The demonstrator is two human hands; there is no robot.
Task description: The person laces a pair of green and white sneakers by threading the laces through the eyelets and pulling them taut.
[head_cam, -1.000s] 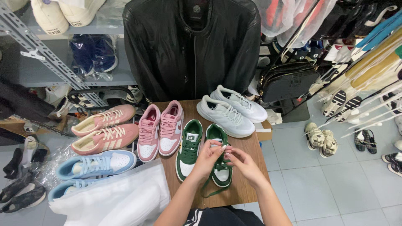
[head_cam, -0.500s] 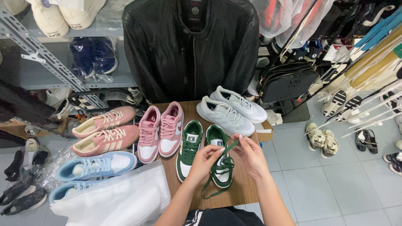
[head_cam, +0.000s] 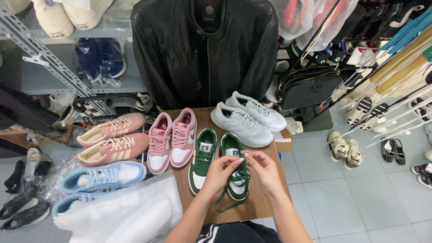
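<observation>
Across the wooden tabletop (head_cam: pixel 265 202), room is tight: three shoe pairs fill most of it, w/ bare wood only along the near edge and right side. Pink pair (head_cam: pixel 173 141) sits at left, pale grey pair (head_cam: pixel 247 119) at the far right corner, toes reaching the edge. Green-and-white pair lies centre; left shoe (head_cam: pixel 202 159) just beside the right shoe (head_cam: pixel 236 173). White plastic bag (head_cam: pixel 121 213) overlaps the near-left corner. Black leather jacket (head_cam: pixel 204 49) hangs directly behind the far edge. Open tiled floor (head_cam: pixel 342 198) to the right, w/ sandals further out. Salmon and light-blue shoes crowd a rack to the left.

Both hands work over the right green shoe. Left hand (head_cam: pixel 220 173) and right hand (head_cam: pixel 265 171) meet above the tongue, fingers pinched together on the green lace (head_cam: pixel 229 200) at approx. mid-shoe. Lace hangs down in a loose loop onto the tabletop, near its front edge.
</observation>
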